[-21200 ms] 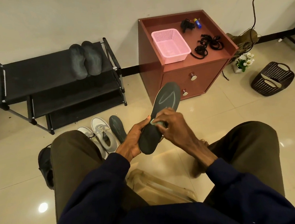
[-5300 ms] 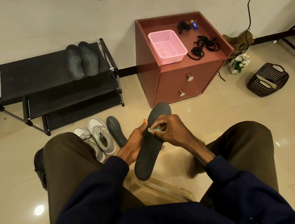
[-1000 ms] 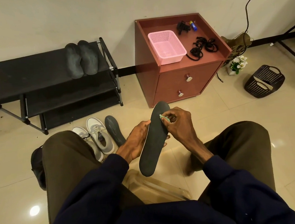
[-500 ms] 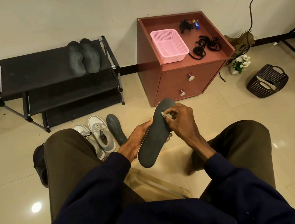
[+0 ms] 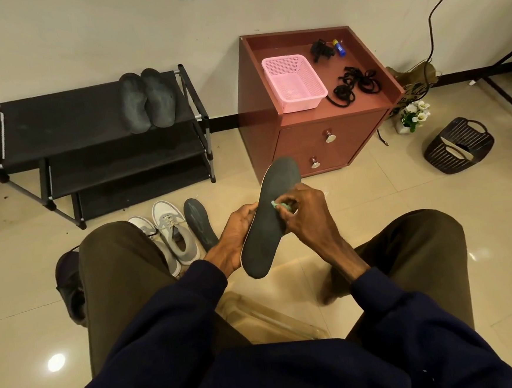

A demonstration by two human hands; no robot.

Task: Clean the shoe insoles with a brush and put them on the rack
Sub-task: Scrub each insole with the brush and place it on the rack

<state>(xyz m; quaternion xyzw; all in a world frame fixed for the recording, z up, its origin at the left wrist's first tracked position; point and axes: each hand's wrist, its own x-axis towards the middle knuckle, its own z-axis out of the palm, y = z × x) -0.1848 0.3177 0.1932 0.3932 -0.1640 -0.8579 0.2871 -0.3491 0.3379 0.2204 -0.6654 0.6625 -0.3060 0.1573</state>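
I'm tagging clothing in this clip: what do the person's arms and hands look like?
The left sleeve and right sleeve are long, plain, dark navy, with cuffs ending at the wrists. The left hand and right hand are bare: no gloves or watch show.

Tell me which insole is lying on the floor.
The insole beside the grey sneakers, in front of the rack. A pair of insoles sits on the rack's top shelf, and the left hand grips a fourth insole.
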